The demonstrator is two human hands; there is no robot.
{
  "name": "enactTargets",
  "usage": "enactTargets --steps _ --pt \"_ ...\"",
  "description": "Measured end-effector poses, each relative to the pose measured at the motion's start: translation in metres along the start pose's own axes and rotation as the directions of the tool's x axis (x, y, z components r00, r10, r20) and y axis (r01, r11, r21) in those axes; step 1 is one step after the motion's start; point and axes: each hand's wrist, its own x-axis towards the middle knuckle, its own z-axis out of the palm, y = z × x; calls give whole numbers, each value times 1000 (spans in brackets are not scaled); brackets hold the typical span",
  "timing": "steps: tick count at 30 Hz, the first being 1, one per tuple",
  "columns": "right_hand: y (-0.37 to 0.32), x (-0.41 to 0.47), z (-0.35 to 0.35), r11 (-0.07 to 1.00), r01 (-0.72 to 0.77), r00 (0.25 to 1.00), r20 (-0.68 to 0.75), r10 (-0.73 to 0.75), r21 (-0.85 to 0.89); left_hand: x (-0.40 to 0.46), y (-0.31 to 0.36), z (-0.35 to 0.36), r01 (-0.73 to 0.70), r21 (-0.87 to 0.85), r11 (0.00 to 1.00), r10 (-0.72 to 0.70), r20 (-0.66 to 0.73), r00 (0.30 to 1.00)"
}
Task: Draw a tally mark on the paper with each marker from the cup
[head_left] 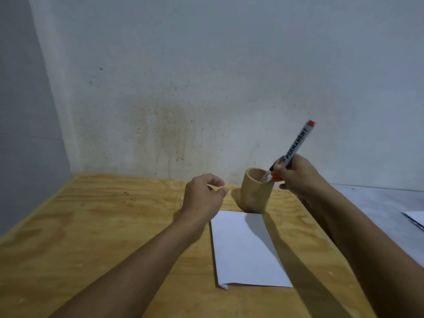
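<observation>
A wooden cup (253,195) stands upright at the back of the wooden table. A white sheet of paper (245,251) lies flat just in front of it, blank where visible. My right hand (300,177) grips a grey permanent marker (296,146) with a red end, tilted, its lower red part at the cup's rim. Another marker (265,176) shows just inside the cup. My left hand (203,197) hovers left of the cup with curled, parted fingers, holding nothing and not touching the cup.
The wooden table (103,226) ends against a stained white wall (206,88) at the back. To the right is a lower grey surface (378,203) with another sheet of paper (415,218) at the frame's edge.
</observation>
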Motion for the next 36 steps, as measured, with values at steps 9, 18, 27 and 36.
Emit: enactTargets --steps 9,18,27,36 --pt "-14 29 -48 704 135 991 100 -91 -697 20 1 21 -409 394 823 233 421 877" --pt "-18 68 -32 398 367 930 327 -169 -841 34 7 34 -529 502 684 184 583 791" --pt "-10 84 2 697 294 948 295 -123 -654 32 15 34 -562 537 629 215 575 790" --pt "26 86 9 890 217 976 80 -202 -402 37 3 35 -578 480 660 246 589 770"
